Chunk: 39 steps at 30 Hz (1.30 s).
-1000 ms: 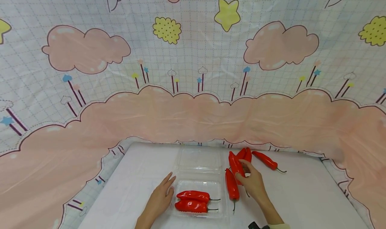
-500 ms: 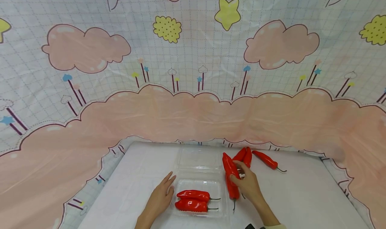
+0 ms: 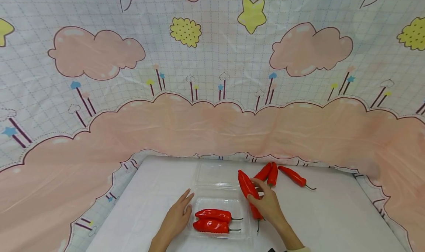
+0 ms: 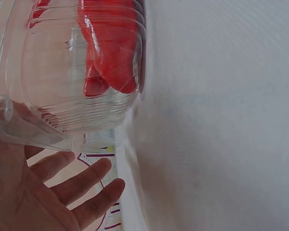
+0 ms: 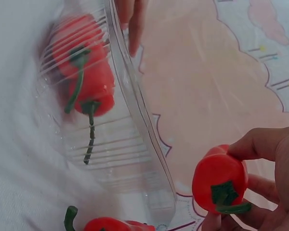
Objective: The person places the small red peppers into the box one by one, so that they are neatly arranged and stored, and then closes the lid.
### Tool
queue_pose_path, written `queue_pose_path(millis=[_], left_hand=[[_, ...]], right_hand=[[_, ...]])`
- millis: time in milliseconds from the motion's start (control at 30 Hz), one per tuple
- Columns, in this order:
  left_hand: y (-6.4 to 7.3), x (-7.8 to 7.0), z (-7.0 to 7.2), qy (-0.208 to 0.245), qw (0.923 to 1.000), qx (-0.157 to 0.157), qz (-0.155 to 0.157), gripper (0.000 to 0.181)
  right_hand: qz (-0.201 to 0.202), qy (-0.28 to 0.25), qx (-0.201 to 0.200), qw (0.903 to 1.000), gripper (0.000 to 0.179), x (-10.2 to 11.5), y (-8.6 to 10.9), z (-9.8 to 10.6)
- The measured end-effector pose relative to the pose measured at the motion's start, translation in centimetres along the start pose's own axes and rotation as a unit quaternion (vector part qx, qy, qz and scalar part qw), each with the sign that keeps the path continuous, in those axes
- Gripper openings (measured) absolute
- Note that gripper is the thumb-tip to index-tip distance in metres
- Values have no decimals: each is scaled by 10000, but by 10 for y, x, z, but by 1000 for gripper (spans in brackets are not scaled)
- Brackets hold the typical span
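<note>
My right hand (image 3: 269, 204) grips a long red pepper (image 3: 246, 183) between thumb and fingers, just right of a clear plastic clamshell box (image 3: 216, 202). In the right wrist view the held pepper's green stem end (image 5: 224, 192) faces the camera. Two red peppers, a farther one (image 3: 214, 214) and a nearer one (image 3: 210, 226), lie side by side in the box, stems to the right. At the box's left edge is my left hand (image 3: 176, 217), fingers extended. The left wrist view shows its thumb partly behind the clear wall; firm contact cannot be judged.
The box's clear lid (image 3: 219, 174) lies opened toward the back. One pepper (image 3: 255, 212) lies beside the box, partly covered by the held one. Farther back are a pair, one pepper (image 3: 263, 172) and another (image 3: 273, 174), and a separate pepper (image 3: 293, 176) on the white table (image 3: 332, 215).
My right hand has carried the gripped pepper leftward, from near the back pair to the box's right side. The left hand and the peppers in the box stay put.
</note>
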<state>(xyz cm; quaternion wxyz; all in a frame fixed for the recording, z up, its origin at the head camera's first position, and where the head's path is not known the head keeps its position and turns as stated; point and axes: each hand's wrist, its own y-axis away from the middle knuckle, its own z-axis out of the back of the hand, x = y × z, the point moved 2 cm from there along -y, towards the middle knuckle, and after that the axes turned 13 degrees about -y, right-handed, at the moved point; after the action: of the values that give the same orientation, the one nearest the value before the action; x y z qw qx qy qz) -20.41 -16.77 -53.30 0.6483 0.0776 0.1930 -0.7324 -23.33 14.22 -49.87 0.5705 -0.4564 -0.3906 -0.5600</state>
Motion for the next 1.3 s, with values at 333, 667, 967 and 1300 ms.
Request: queue_pose_path(millis=[333,667,967,1300], left_hand=[[1,1,-1,-3,10000,-17,-10,43],[1,1,0,11,10000,0,-16,43],[1,0,1,61,10000,-7,-5,43],[0,0,2,96,9999,-70,-63,43]], right_hand=[[-20,-70,189,9998,55,6,5,-10],[30,-85,434,9990,56,8,6,-19],[283,-2,655,9975,52,11,7,-29],[427,110,940,9946,52,13,9,-37]])
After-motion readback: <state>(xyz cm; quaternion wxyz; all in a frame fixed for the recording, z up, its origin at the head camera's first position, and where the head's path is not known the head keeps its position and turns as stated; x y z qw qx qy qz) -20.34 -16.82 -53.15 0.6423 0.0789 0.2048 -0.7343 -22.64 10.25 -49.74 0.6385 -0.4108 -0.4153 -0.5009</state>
